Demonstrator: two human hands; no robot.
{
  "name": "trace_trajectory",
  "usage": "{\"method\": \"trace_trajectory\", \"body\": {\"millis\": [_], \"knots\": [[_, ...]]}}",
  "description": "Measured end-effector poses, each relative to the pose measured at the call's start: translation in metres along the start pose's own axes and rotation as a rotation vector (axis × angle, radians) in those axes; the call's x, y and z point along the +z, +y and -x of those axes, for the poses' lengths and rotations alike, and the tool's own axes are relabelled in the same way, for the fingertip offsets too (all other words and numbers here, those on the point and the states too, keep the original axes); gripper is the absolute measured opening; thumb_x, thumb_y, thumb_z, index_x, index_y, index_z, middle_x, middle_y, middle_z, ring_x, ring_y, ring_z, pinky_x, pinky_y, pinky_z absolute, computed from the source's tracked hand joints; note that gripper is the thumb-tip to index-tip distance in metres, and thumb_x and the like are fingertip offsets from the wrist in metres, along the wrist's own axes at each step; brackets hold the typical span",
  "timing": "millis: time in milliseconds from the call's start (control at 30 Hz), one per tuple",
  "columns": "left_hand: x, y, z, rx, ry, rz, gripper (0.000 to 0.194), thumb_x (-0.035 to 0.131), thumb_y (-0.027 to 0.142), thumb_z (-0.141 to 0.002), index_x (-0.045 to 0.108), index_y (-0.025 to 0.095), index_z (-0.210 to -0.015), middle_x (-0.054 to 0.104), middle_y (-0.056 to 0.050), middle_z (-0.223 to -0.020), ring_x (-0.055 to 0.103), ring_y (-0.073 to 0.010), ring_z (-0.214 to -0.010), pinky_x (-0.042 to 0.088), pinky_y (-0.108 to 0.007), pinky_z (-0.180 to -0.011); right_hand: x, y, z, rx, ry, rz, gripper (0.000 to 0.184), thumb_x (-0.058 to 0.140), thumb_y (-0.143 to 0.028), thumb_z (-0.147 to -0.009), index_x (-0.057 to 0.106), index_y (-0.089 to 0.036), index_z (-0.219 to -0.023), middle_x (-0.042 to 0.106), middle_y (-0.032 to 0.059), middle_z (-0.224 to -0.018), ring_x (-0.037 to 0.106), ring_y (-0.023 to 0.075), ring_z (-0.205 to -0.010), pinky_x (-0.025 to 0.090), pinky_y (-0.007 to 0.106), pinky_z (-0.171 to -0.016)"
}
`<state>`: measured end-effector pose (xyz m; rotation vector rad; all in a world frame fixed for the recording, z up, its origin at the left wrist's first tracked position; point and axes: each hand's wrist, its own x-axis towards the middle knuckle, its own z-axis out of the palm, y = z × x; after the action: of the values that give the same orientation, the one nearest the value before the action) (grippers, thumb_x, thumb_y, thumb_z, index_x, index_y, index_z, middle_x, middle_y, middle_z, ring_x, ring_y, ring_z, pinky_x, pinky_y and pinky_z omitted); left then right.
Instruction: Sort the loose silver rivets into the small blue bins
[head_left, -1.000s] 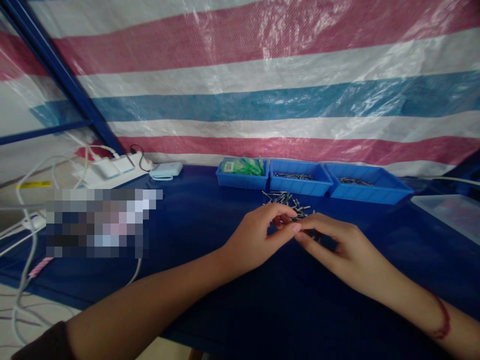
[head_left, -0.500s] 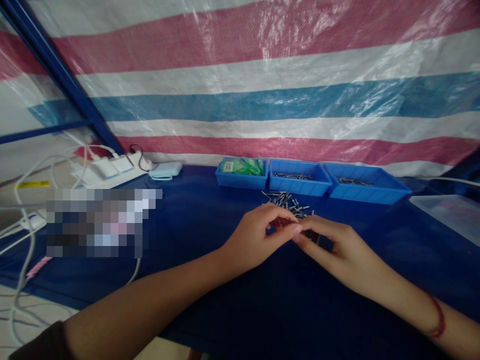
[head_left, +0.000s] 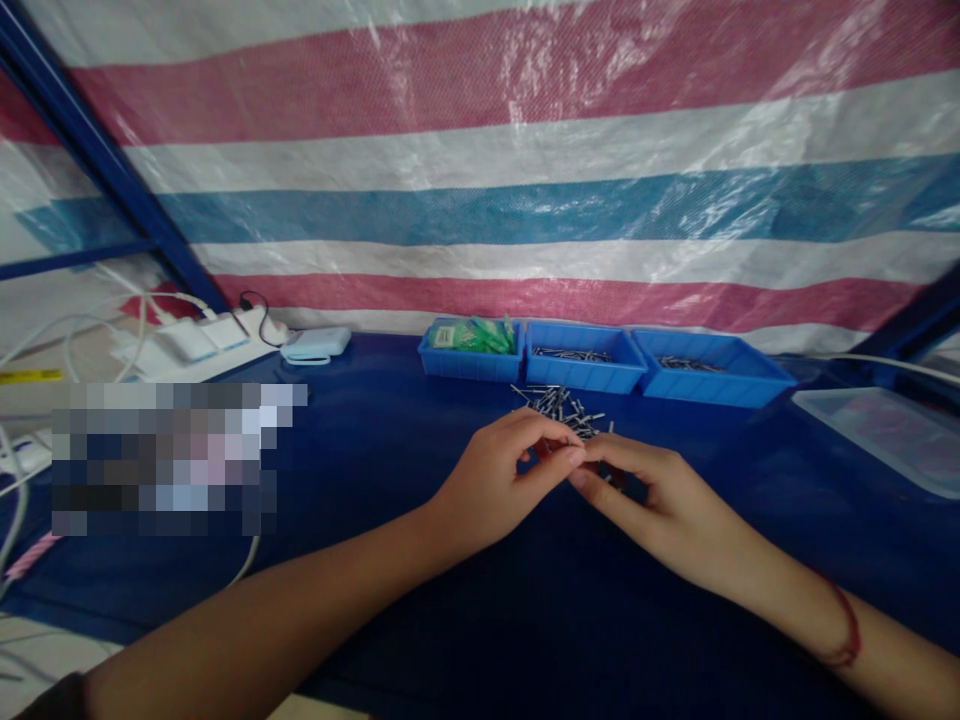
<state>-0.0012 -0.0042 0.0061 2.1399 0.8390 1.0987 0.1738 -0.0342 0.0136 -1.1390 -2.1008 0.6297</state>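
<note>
My left hand (head_left: 502, 475) is closed in a pinch, thumb against forefinger. Its fingertips meet those of my right hand (head_left: 660, 500), whose thumb and forefinger are also brought together. Whatever lies between the fingertips is too small and too covered to make out. Just behind both hands, a loose pile of thin metal pins (head_left: 566, 403), which look like blind rivets, lies on the blue table (head_left: 375, 440). My fingers hide part of this pile.
Along the back stand three blue bins: one with green packets (head_left: 484, 337), a middle bin (head_left: 585, 376) and a right bin (head_left: 720, 386), both with metal pins. A clear plastic lid or tray (head_left: 885, 435) lies right. A power strip (head_left: 210, 345) with cables and a light-blue case (head_left: 316, 345) are left.
The view has turned slightly, so bins, cables and table sit further left in the picture. My hands stay joined at the fingertips, with little visible change in their pose.
</note>
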Motion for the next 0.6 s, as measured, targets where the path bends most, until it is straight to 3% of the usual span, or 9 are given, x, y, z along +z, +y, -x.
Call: {"method": "trace_trajectory", "body": {"millis": [300,600], "knots": [[-0.0003,0.0013,0.0003,-0.003,-0.013,0.004,0.009,0.055,0.02,-0.086,0.064,0.017,-0.089,0.066,-0.002,-0.087,0.059,-0.0127,-0.078,0.046,-0.024,-0.069,0.0,0.0018,0.0,0.021,0.025,0.006,0.015,0.05,-0.024,-0.086,0.065,-0.022,-0.089,0.069,0.0013,-0.084,0.064,0.0141,-0.075,0.05,0.025,-0.067],[0.0001,-0.0005,0.0016,0.018,0.01,-0.007,0.01,0.056,0.02,-0.086,0.064,0.018,-0.091,0.065,-0.002,-0.087,0.058,-0.0122,-0.077,0.046,-0.024,-0.068,-0.0004,0.0016,-0.002,0.045,0.131,0.056,0.01,0.054,-0.024,-0.081,0.064,-0.022,-0.08,0.067,-0.0015,-0.073,0.061,0.0129,-0.062,0.048,0.023,-0.054]]}}
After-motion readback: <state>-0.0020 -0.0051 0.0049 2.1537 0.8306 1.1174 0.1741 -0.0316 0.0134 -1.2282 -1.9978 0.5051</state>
